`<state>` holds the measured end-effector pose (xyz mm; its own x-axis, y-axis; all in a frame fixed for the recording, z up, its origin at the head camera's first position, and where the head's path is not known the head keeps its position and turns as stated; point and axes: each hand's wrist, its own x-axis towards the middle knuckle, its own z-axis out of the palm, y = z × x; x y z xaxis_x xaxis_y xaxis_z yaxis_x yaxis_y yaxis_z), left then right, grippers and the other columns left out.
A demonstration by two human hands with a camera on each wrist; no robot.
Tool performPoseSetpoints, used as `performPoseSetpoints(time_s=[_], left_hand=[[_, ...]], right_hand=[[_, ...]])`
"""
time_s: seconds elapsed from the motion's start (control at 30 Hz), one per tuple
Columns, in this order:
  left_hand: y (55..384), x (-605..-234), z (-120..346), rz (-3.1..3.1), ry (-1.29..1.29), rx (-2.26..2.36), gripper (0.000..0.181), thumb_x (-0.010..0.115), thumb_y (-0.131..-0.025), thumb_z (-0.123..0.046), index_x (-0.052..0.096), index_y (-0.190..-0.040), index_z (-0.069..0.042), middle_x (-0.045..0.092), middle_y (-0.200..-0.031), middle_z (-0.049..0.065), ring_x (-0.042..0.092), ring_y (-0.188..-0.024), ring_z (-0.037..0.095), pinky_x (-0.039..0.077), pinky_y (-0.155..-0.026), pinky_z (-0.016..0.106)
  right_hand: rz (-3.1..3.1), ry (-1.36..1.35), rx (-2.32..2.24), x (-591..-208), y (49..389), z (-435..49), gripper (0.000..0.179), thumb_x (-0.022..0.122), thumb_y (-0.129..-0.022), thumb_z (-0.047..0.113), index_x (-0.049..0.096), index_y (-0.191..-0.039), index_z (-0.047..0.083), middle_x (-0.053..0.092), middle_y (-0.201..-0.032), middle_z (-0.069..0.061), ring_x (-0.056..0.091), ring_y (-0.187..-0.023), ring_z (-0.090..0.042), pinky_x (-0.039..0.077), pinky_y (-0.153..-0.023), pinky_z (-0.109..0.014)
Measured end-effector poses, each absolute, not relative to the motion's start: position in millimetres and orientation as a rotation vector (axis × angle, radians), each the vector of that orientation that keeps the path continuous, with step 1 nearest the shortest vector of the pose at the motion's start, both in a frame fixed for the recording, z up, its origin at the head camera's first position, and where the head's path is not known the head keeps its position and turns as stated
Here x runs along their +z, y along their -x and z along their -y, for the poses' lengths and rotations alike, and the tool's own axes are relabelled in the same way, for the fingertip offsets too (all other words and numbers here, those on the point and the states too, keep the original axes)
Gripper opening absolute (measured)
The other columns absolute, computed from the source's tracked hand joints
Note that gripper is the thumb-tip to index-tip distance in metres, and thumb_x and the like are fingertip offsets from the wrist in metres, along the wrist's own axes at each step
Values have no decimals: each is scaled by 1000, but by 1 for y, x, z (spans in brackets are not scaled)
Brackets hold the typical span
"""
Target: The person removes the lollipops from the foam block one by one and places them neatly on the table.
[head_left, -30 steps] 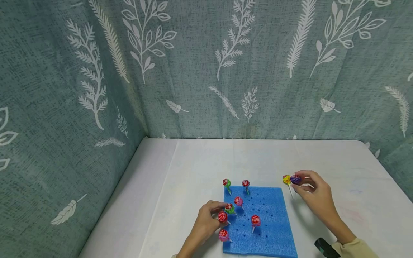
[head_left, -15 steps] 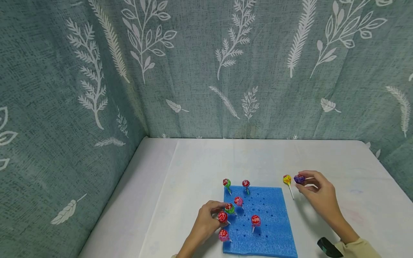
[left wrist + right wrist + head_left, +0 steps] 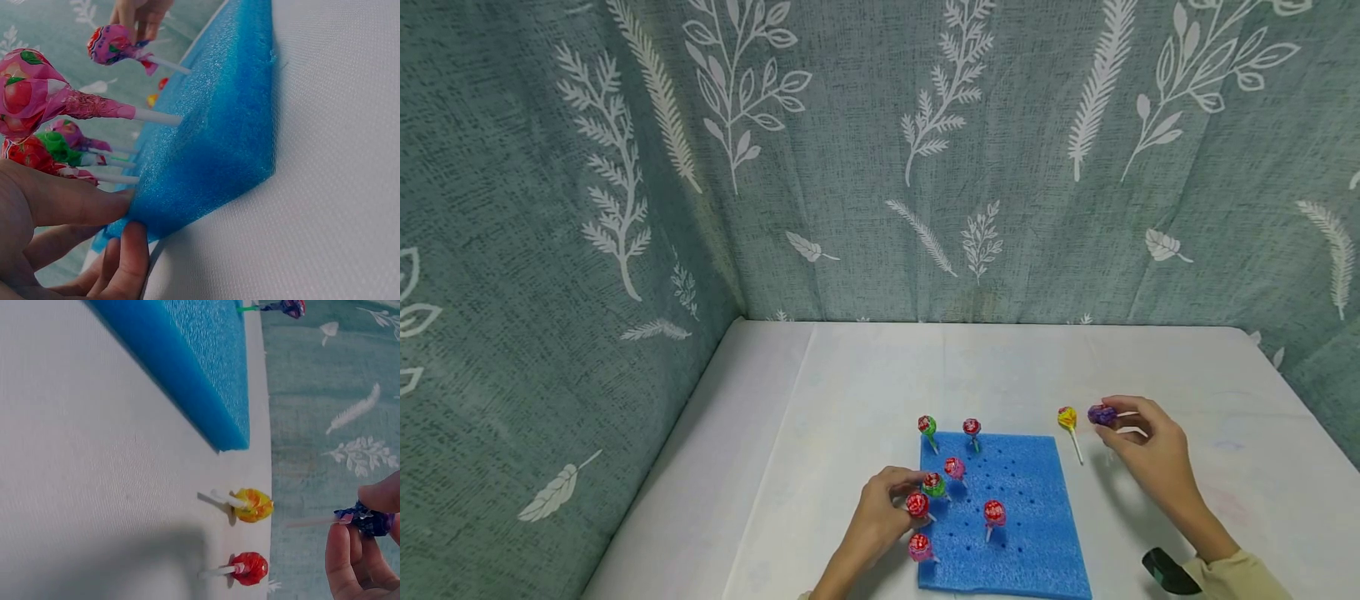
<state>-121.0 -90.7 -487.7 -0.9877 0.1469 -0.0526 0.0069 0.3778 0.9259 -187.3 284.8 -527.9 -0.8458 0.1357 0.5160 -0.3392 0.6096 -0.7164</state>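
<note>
My right hand pinches a purple-wrapped lollipop by its candy head, above the table's right side. In the right wrist view its pale stick points left. A yellow lollipop lies just left of this hand. My left hand grips the left edge of a blue foam block, thumb on the top face and fingers at the side. Several lollipops stand with their sticks in the foam, among them a red one and a green one right by the left hand.
Beside the yellow lollipop lies a red lollipop, hidden in the head view. Many small holes dot the foam's top. The white table ends at a green leaf-patterned curtain behind and at the left.
The right hand has drawn a little to the right with the purple lollipop, widening the space to the yellow one. The left hand and the foam block have stayed put.
</note>
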Motion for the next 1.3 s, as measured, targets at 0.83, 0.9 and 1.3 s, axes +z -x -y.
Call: performPoseSetpoints(time_s=[0.83, 0.9, 1.3], left_hand=[[121, -487, 91, -2489, -140, 1696, 50, 76, -55, 5, 65, -99, -15, 57, -97, 0, 55, -92, 21, 42, -86, 42], [121, -487, 91, -2483, -147, 1712, 50, 76, -55, 5, 65, -99, -15, 57, -97, 0, 55, -91, 21, 43, -86, 42], [120, -488, 91, -2478, -124, 1711, 50, 76, -55, 6, 65, -100, -14, 56, -98, 1, 55, -93, 23, 42, -87, 44]], right_hand=[[2393, 8, 1017, -531, 197, -308, 33, 69, -74, 27, 60, -106, 26, 54, -100, 8, 50, -80, 1, 41, -63, -6], [2408, 21, 1007, -532, 198, -310, 33, 68, -75, 28, 60, -107, 24, 54, -100, 8, 49, -80, 1, 41, -63, -6], [2509, 123, 990, -523, 197, -312, 35, 65, -77, 29, 59, -108, 14, 54, -104, -2, 48, -82, -7, 38, -64, -3]])
